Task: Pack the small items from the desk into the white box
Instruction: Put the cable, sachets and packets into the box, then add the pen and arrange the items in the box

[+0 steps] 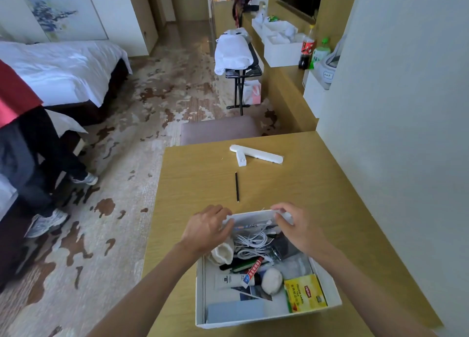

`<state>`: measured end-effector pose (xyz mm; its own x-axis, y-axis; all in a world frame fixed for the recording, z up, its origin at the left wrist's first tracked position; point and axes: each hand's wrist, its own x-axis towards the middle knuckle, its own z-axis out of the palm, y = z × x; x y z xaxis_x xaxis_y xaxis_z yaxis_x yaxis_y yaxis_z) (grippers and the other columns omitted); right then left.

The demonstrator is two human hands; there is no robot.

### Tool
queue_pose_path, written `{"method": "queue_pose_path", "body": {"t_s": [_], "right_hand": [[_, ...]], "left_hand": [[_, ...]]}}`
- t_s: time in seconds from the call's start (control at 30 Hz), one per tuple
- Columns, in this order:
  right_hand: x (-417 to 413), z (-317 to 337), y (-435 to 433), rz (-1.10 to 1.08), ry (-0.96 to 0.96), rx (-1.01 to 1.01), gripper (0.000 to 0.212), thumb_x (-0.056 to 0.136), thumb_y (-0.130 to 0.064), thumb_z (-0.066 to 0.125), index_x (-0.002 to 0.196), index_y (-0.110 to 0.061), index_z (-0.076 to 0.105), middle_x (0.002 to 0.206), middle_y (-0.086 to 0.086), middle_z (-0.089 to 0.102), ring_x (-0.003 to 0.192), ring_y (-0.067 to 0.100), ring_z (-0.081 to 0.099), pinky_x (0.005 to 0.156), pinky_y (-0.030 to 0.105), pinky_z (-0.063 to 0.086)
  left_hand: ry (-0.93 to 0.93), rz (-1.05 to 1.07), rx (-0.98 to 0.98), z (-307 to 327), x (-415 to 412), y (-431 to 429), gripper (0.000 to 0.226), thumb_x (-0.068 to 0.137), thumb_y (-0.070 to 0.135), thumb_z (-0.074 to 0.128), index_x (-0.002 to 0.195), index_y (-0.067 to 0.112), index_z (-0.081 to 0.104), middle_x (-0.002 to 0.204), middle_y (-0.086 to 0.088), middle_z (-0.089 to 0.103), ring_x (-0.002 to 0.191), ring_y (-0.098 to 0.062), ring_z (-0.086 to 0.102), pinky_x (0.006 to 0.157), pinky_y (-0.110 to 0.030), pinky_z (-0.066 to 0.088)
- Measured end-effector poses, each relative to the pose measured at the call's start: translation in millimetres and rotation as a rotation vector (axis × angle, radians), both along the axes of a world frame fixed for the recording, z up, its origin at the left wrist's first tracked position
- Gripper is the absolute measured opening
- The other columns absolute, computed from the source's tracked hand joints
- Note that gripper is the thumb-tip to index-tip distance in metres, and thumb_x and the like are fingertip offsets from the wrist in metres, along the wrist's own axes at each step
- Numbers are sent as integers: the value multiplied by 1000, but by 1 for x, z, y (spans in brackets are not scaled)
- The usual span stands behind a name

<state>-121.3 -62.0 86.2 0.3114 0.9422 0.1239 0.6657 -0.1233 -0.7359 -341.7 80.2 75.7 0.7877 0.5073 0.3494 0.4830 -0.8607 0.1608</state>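
The white box point(327, 283) stands open on the wooden desk point(317, 184) close to me. Inside lie white cables point(251, 242), a yellow tea packet point(305, 296), a white tube point(228, 281), a white ball point(272, 281) and other small things. Both hands are at the box's far rim. My left hand point(206, 229) grips the far-left corner. My right hand point(295, 223) pinches a small white object at the far-right corner. Beyond the box a black pen point(237, 186) lies on the desk, and farther off a white power strip point(256, 154) with a white plug point(241, 158).
A wall closes off the desk's right side. A padded stool point(220, 128) sits past the desk's far edge. A person's legs point(38, 164) stand at the left by a bed point(63, 67). Farther back are a luggage rack with towels point(233, 52), bottles point(308, 47) and white boxes.
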Motion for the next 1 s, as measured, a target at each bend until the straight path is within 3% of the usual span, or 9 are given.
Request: {"method": "queue_pose_path", "body": {"t_s": [0.1,0.2,0.3,0.43,0.57,0.7,0.87,0.93,1.0], "right_hand": [[19,5,11,6,85,-28,11,95,-28,54,102,-31,62,104,-22,61,93,-15,54,79,13,43],[37,12,24,53,56,-42,16,93,-33,54,108,-33,59,107,-22,60,102,-9,52,81,14,42],[50,17,45,94,18,-82,23,93,-32,56,114,-25,61,105,-19,60,101,-2,54,73,8,37],[67,12,82,148,24,-249,23,94,-28,57,114,-18,62,110,-10,61,102,4,54,83,18,41],[79,-14,124,152,-55,-415,18,95,-23,52,107,-15,64,106,-5,65,93,8,57,66,11,38],[85,-57,162,135,-115,-618,15,95,-24,51,102,-18,64,104,0,65,94,15,61,85,35,53],[70,-98,205,130,-116,-687,7,92,-27,55,92,-27,62,99,-5,66,87,9,61,81,32,53],[64,-108,216,195,-131,-749,6,86,-36,62,87,-30,60,95,-7,65,86,10,62,80,33,53],[56,-114,217,327,-135,-800,21,78,-49,69,80,-31,59,87,-11,64,80,7,61,69,26,49]], "left_hand": [[-58,138,-118,8,-3,9,16,91,17,51,99,17,65,95,4,70,84,-14,66,55,-32,56],[-53,258,-219,14,4,19,20,92,16,49,105,18,64,104,4,69,93,-16,63,64,-39,57],[-42,307,-323,17,18,26,22,92,18,46,105,21,63,103,4,68,88,-16,62,67,-39,56],[10,428,-492,13,41,49,23,91,20,44,102,22,65,105,0,68,86,-21,63,72,-35,54],[135,559,-695,-7,66,85,26,90,23,42,102,20,64,110,-8,66,95,-29,63,83,-39,54],[315,528,-769,-42,93,118,26,91,27,42,107,18,60,116,-10,63,102,-29,60,89,-41,52],[546,495,-759,-93,130,148,48,90,58,43,111,18,60,107,-4,63,92,-25,59,71,-35,49],[573,492,-658,-104,139,154,48,89,58,43,108,16,57,91,-4,62,77,-24,55,58,-31,41],[529,488,-593,-110,144,162,41,91,51,45,110,15,52,94,-5,64,80,-26,59,60,-31,38]]}}
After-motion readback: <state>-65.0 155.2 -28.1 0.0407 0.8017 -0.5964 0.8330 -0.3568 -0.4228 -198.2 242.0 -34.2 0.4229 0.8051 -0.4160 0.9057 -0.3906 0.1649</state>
